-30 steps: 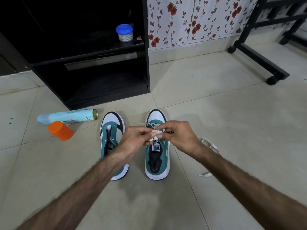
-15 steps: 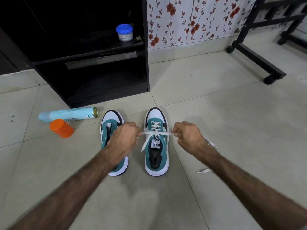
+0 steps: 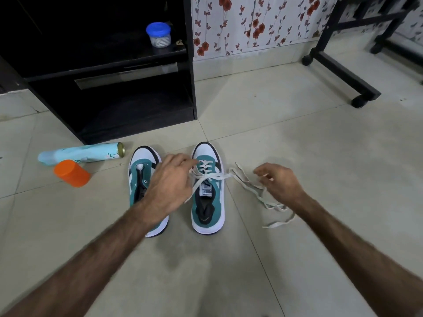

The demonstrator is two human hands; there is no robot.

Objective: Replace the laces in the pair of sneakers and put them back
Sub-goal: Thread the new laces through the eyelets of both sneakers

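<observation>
Right sneaker [image 3: 207, 191]: stood on the floor [image 3: 286, 138], toe toward the cabinet [image 3: 109, 88], white lace [image 3: 206, 173] threaded through its eyelets.
Left sneaker [image 3: 142, 179]: just beside it, unlaced, partly under the left forearm.
Left hand [image 3: 169, 181]: grip pinching the lace end at the right sneaker's eyelets.
Right hand [image 3: 278, 183]: fingers loosely curled over the loose lace [image 3: 263, 195] on the floor; grip hold unclear.
Floor extras: spray can [image 3: 84, 153], orange cap [image 3: 71, 173].

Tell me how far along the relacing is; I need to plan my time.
Done: the right sneaker is threaded with the white lace, knot not visibly tied. In hand: the left hand touches that lace; the right hand is over a loose lace on the floor. Left: the left sneaker looks unlaced; both go back.
</observation>
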